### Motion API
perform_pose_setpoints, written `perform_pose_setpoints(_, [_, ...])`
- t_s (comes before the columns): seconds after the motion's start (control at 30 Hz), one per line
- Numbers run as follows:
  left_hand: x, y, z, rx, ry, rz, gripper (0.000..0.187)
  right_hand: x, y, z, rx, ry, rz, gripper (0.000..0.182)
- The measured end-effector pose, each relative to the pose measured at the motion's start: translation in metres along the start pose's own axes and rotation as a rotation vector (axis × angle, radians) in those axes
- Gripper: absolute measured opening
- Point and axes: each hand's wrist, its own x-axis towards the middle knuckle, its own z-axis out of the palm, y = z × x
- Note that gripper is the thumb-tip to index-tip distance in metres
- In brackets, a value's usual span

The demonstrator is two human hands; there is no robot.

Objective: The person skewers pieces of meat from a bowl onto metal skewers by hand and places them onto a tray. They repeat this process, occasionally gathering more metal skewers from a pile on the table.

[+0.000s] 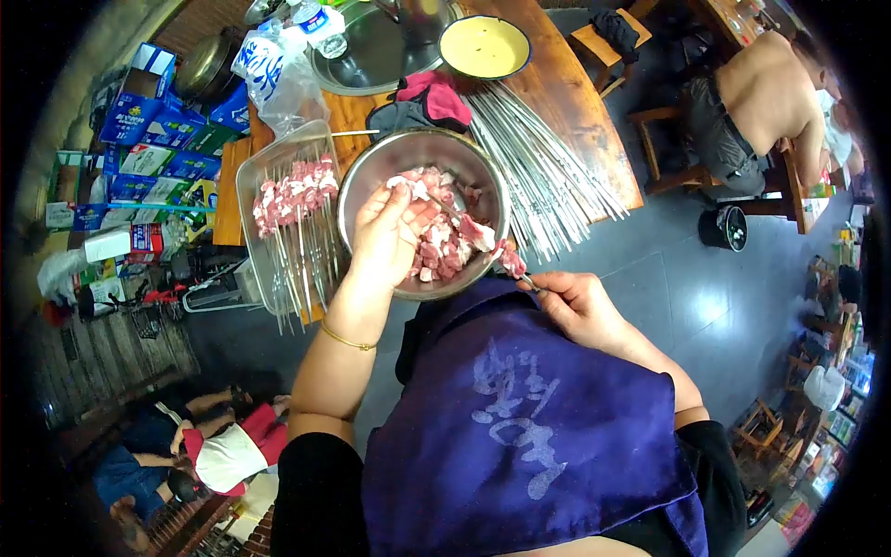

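Note:
Over a steel bowl [353, 195] of raw meat chunks [444, 249], my left hand [394, 227] pinches a piece of meat at the upper end of a metal skewer [445, 209]. My right hand [575, 302] grips the skewer's lower end, just outside the bowl's right rim. Meat pieces are threaded along the skewer near the right hand. Left of the bowl, a clear tray [249, 186] holds several skewers loaded with meat [297, 195]. A fan of bare metal skewers [538, 172] lies on the wooden table to the right.
Behind the bowl are a pink and grey cloth [432, 102], a yellow basin [484, 46], a round metal tray [371, 56] and a plastic bag [283, 84]. Blue boxes [167, 130] are stacked at left. Other people sit at right [761, 93] and lower left [227, 455].

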Motion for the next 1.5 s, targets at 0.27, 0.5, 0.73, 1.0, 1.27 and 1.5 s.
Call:
perform_pose_setpoints(0.27, [0.011,-0.008,-0.003,-0.056,-0.08,0.048,0.015,-0.003,0.0,0.0,-0.015,0.021,-0.023,0.024])
perform_pose_setpoints(0.5, [0.006,0.001,0.003,0.195,-0.064,0.117,0.015,-0.003,0.001,-0.002,-0.073,0.045,-0.079,0.024])
perform_pose_setpoints(0.73, [0.006,-0.004,0.013,0.078,-0.054,0.129,0.015,-0.002,0.007,0.0,-0.04,0.028,-0.077,0.024])
perform_pose_setpoints(1.0, [0.007,-0.014,0.023,-0.135,-0.013,0.148,0.016,-0.001,0.007,0.001,-0.082,0.064,-0.086,0.024])
perform_pose_setpoints(1.27, [0.005,-0.018,0.031,-0.169,0.063,0.095,0.017,-0.003,0.0,0.003,-0.12,0.108,-0.071,0.024])
perform_pose_setpoints(1.5, [0.0,-0.018,0.03,-0.155,0.012,0.053,0.018,-0.004,0.002,0.001,-0.133,0.111,-0.103,0.025])
